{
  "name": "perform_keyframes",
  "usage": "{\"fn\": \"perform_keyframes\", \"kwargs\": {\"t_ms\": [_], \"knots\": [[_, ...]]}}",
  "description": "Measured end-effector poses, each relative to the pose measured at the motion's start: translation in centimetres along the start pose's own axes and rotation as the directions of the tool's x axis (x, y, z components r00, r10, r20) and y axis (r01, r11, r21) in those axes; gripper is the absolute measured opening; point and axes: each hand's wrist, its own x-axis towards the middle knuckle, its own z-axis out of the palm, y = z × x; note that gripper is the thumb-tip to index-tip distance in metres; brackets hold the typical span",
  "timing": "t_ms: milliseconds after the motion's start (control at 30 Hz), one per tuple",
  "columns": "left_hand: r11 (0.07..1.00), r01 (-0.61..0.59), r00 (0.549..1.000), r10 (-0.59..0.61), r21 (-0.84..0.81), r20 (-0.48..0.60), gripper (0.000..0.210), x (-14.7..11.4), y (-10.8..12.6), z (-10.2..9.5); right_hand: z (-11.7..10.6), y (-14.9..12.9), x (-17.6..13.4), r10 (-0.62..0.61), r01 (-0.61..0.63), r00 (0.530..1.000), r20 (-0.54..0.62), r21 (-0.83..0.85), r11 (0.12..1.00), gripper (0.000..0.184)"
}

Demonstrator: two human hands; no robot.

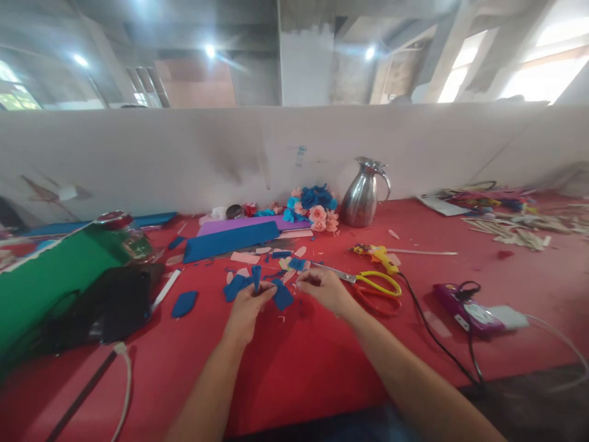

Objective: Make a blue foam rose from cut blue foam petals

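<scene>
My left hand is closed, pinching a small rolled strip of blue paper that stands upright from the fingers. To its right, my right hand is held with thumb and fingertips together; whatever is between them is too small to make out. Loose blue paper pieces lie on the red table around and between both hands. Just beyond the right hand are scissors with one yellow and one red handle. Pink paper scraps are scattered past the fingers.
Blue and pink paper flowers sit beside a steel jug near the wall. A yellow glue gun trails a black cord toward a purple power strip. Blue sheets lie behind; a green sheet is at left.
</scene>
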Motion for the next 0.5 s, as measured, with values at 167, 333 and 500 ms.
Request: {"fn": "perform_keyframes", "kwargs": {"t_ms": [167,333,500], "knots": [[0.999,0.005,1.000,-0.006,-0.053,-0.018,0.036,-0.1,0.2,0.0,-10.6,1.8,-0.4,-0.035,-0.246,0.882,-0.470,-0.523,0.816,0.025],[0.999,-0.006,1.000,0.005,-0.041,-0.019,0.037,-0.1,0.0,-0.2,-17.4,5.9,-1.6,0.114,-0.569,0.779,-0.617,-0.619,0.542,0.040],[0.999,-0.007,0.999,0.005,-0.052,-0.035,0.038,0.1,-0.2,-0.4,-18.1,7.6,-1.4,0.117,-0.529,0.797,-0.593,-0.590,0.610,0.011]]}}
